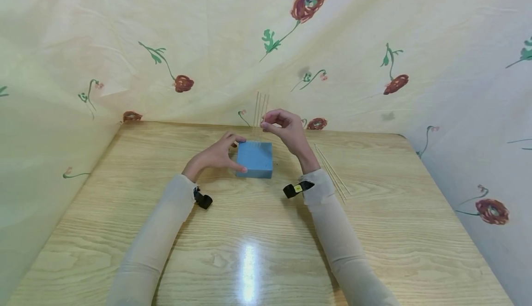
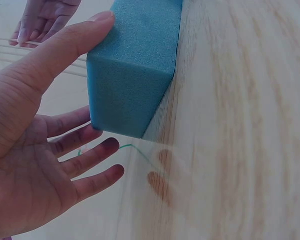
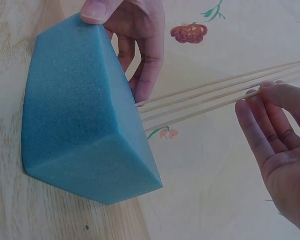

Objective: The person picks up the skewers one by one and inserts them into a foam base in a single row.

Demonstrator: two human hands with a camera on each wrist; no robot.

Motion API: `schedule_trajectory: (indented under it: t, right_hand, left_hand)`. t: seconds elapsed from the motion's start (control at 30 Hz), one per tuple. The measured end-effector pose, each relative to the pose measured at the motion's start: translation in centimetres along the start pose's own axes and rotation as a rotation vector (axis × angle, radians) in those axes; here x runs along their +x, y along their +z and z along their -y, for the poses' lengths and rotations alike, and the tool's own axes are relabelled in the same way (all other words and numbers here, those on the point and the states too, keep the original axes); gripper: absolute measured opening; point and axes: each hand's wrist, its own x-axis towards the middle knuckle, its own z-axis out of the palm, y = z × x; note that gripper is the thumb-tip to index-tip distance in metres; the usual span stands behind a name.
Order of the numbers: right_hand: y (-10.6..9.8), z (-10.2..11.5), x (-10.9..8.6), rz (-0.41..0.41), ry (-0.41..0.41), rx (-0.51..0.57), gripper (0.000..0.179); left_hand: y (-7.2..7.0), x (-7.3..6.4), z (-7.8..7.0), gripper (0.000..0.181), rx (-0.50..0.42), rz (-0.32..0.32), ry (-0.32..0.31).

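Note:
A blue foam block (image 1: 255,159) sits on the table, with several thin wooden skewers (image 3: 200,113) standing upright from its top. At the block's left side, my left hand (image 1: 216,154) holds it, thumb on the near corner and fingers at the far one. In the left wrist view, the lower fingers of that hand spread beside the block (image 2: 134,75). Above the block, my right hand (image 1: 289,133) pinches one skewer partway up between thumb and fingertips. The skewers' lower tips are hidden at the foam's top.
Several loose skewers (image 1: 332,169) lie on the wooden table (image 1: 208,255), beside my right forearm. A flower-patterned cloth (image 1: 232,29) hangs close behind the block and along both sides of the table.

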Motion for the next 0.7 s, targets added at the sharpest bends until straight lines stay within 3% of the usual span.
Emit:
schedule_trajectory:
  t: [0.5,0.7]
  right_hand:
    - [0.2,1.3,-0.1,-0.016,0.048,-0.057,0.019]
    - [-0.1,0.8,0.0,-0.009,0.071,-0.082,0.025]
  left_hand:
    - [0.0,0.2,0.4,0.090,0.001,-0.004,0.008]
    - [-0.1,0.1,0.2,0.090,-0.003,-0.003,0.007]
